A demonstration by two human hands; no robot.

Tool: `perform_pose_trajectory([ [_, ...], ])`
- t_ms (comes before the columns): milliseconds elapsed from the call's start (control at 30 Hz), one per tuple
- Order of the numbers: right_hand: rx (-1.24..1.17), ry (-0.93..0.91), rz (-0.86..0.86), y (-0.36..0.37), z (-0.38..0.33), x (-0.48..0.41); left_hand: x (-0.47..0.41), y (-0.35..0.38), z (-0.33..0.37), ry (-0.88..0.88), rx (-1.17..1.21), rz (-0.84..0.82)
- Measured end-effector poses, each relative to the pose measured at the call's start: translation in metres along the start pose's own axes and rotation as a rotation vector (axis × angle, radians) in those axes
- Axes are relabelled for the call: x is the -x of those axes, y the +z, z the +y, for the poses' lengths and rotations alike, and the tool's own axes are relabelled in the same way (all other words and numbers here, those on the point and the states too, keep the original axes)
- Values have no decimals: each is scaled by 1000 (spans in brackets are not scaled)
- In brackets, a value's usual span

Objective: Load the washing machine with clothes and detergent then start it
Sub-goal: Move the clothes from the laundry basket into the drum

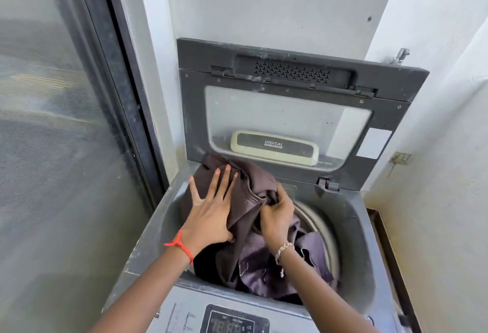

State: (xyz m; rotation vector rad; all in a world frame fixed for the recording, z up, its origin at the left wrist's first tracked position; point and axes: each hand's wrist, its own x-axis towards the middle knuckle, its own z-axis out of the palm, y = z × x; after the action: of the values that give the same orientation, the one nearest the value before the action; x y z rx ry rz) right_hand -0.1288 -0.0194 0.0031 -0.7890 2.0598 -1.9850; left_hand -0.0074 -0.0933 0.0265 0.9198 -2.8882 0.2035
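A grey top-loading washing machine [353, 229] stands in front of me with its lid [285, 110] raised against the wall. A dark brown garment [250, 182] is heaped over the drum's far left rim. My left hand [211, 208] lies flat on it with fingers spread and the thumb tucked under a fold. My right hand [277, 213] is closed on a bunched part of the same garment at the middle of the opening. More purple-brown clothes [277, 266] fill the drum below. The lit control panel [235, 319] is at the near edge.
A dark-framed glass sliding door [66, 121] runs along the left. White walls close in behind and on the right, with a metal latch [400, 159] on the right wall. The machine fills the narrow alcove.
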Motion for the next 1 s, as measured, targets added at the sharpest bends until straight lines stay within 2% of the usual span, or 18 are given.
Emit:
perform_pose_trajectory([
  [100, 154, 95, -44, -10, 44, 9, 3, 16, 11, 74, -5, -139],
  [167, 343, 127, -143, -25, 62, 10, 2, 27, 22, 119, -12, -249],
  [233, 683, 148, -343, -44, 80, 8, -1, 43, 33, 179, -2, -323],
  [300, 1039, 253, -617, -61, 93, 9, -1, 61, 45, 266, -5, -433],
  [400, 1305, 484, -862, -80, 96, 13, -1, 83, 62, 378, -17, -615],
  [467, 1320, 552, -901, -88, 90, 10, -1, 92, 70, 426, 33, -694],
  [533, 1240, 486, -933, -91, 83, 3, -2, 93, 75, 448, 104, -721],
  [633, 1091, 383, -1070, -87, 71, -2, -7, 87, 75, 403, 169, -689],
  [767, 1180, 376, -1229, -79, 85, 10, -12, 91, 69, 346, 103, -737],
  [1000, 1171, 397, -1234, -81, 97, 20, -3, 92, 59, 331, 150, -783],
])
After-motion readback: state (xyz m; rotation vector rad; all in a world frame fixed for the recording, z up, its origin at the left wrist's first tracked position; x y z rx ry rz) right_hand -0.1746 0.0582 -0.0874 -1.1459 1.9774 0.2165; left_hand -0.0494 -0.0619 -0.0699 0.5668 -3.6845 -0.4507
